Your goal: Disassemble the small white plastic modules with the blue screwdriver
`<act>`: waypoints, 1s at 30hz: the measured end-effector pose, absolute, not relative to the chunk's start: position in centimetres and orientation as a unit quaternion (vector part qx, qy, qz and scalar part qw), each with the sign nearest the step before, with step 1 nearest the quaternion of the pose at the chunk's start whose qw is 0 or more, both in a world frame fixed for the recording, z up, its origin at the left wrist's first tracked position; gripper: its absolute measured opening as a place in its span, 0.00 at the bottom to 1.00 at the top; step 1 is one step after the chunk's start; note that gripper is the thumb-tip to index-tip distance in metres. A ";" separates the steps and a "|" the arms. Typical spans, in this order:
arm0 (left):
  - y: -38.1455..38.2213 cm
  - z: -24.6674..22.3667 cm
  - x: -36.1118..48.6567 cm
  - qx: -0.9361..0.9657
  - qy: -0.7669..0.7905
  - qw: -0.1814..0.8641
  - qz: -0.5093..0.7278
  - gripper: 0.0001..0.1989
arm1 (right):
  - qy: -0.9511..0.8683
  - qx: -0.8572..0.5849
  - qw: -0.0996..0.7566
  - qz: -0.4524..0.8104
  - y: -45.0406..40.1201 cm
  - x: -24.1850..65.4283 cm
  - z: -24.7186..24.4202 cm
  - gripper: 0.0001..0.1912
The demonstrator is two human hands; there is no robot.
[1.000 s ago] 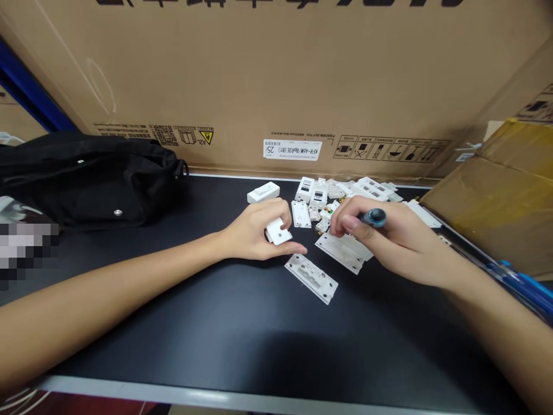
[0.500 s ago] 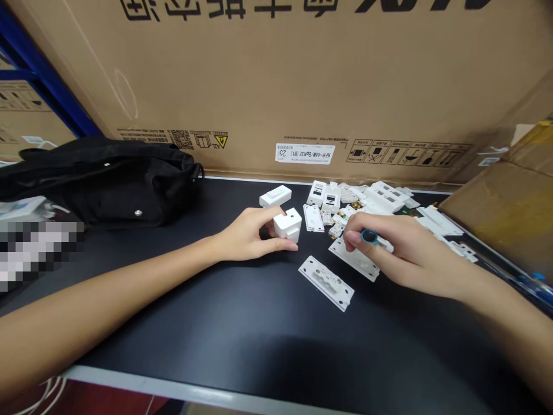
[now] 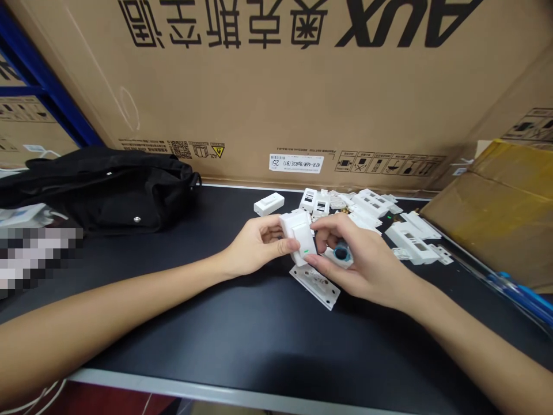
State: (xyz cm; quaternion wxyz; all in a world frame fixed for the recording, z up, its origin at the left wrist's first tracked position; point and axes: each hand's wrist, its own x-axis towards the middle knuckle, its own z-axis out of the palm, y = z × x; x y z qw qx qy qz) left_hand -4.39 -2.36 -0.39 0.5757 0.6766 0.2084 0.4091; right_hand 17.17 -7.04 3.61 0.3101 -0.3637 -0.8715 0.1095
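Your left hand [image 3: 259, 245] and right hand [image 3: 358, 259] are clamped together on a white plastic switch block [image 3: 298, 236], held over a white wall plate [image 3: 314, 288] on the tabletop [image 3: 216, 334]. Keep both hands firm on it.
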 end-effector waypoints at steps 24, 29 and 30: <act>-2.5 -0.3 -4.5 0.733 0.125 0.529 0.409 0.14 | -0.860 -0.361 0.353 0.067 -7.9 16.2 3.9 0.24; -2.9 -0.9 -4.6 0.761 0.130 0.430 0.467 0.24 | -0.871 -0.338 0.342 0.103 -8.4 16.4 4.5 0.29; -3.0 -0.9 -4.7 0.763 0.136 0.424 0.468 0.26 | -0.873 -0.333 0.338 0.109 -8.4 16.5 4.7 0.26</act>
